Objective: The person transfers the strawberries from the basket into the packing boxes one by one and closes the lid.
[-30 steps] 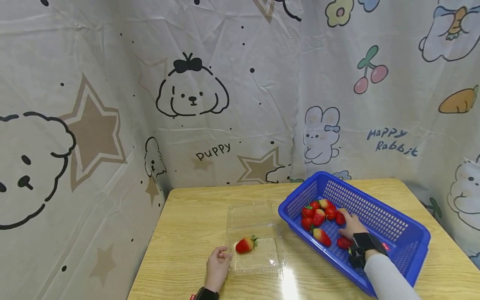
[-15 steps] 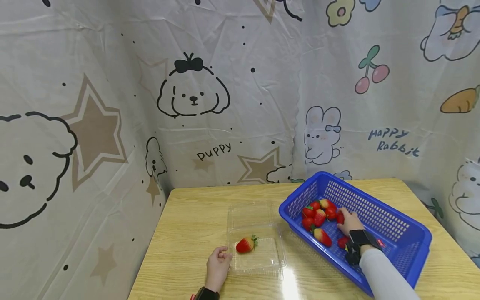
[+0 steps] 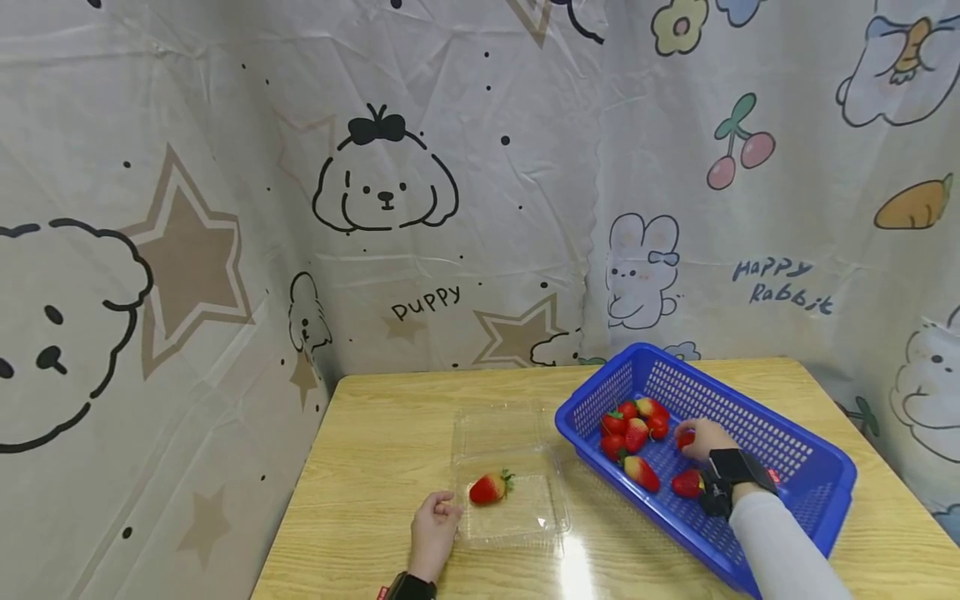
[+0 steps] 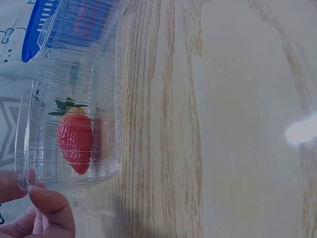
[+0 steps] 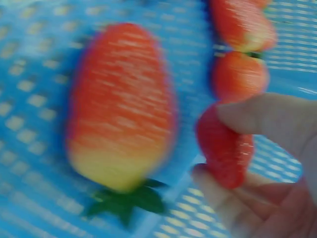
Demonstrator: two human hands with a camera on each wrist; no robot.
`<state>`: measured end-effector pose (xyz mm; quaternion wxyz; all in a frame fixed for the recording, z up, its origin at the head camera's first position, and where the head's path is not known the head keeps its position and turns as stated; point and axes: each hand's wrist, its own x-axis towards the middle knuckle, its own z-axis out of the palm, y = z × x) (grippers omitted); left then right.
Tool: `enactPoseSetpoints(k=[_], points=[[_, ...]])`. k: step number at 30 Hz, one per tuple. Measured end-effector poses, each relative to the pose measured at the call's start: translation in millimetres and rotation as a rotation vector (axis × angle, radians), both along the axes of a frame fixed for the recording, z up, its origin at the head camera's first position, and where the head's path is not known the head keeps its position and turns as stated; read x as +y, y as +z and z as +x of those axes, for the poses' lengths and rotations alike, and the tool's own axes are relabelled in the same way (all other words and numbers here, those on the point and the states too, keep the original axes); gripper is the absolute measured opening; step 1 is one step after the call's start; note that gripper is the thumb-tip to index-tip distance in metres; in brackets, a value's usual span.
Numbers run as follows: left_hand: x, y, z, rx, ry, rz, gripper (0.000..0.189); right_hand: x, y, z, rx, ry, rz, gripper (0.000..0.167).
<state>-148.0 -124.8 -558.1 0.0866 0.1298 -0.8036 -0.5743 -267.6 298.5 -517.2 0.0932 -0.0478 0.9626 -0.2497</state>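
Note:
My left hand [image 3: 433, 532] pinches the near-left rim of a clear plastic clamshell box [image 4: 48, 166] between thumb and finger. The box lies on the table with its lid folded back. One strawberry [image 3: 487, 490] with green leaves lies inside it. Over at the right, my right hand [image 3: 708, 440] is inside a blue plastic basket [image 3: 750, 405]. Its thumb and fingers hold a red strawberry [image 5: 225, 153], partly covered by them. Close to that hand, a large strawberry [image 5: 124, 109] with a pale yellow shoulder lies on the basket floor.
Several more strawberries [image 3: 636, 433] cluster at the basket's far-left end. The basket stands aslant on the wooden table [image 3: 375, 450], its walls rising around my right hand. A printed curtain [image 3: 450, 192] hangs behind and to the left.
My right hand has turned and shifted slightly with the strawberry in its fingers, and more of the strawberry by its wrist shows. The left hand keeps its place at the box.

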Motion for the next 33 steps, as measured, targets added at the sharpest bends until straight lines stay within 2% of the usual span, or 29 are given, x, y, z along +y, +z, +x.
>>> enactPoseSetpoints(k=[4,11,14,18,21,25,29,33], points=[[-0.3,0.6,0.6,0.008,-0.002,0.000,0.023,1.1,24.0,-4.1,0.004,0.041,-0.009,0.024],[-0.7,1.3,1.5,0.009,-0.003,0.015,0.023,-23.5,85.0,-1.6,0.045,0.048,-0.041,0.030],[-0.9,1.2,1.6,0.007,-0.002,0.016,0.023,-38.9,104.5,2.0,0.094,0.113,-0.080,0.031],[-1.2,1.1,1.3,0.007,-0.006,0.018,0.023,-62.5,123.1,8.6,0.202,0.229,-0.144,0.030],[-0.8,1.2,0.9,0.003,-0.010,0.018,0.023,-81.5,130.5,14.9,0.303,0.340,-0.183,0.030],[0.3,0.7,-0.1,-0.001,-0.009,0.015,0.023,-105.3,133.0,22.8,0.375,0.444,-0.216,0.033],[1.0,0.7,-0.5,0.005,-0.009,0.020,0.023,-127.3,128.3,29.0,0.390,0.512,-0.238,0.034],[1.0,0.5,0.2,0.011,-0.015,0.031,0.023,-148.0,115.3,33.3,0.371,0.605,-0.257,0.033]])
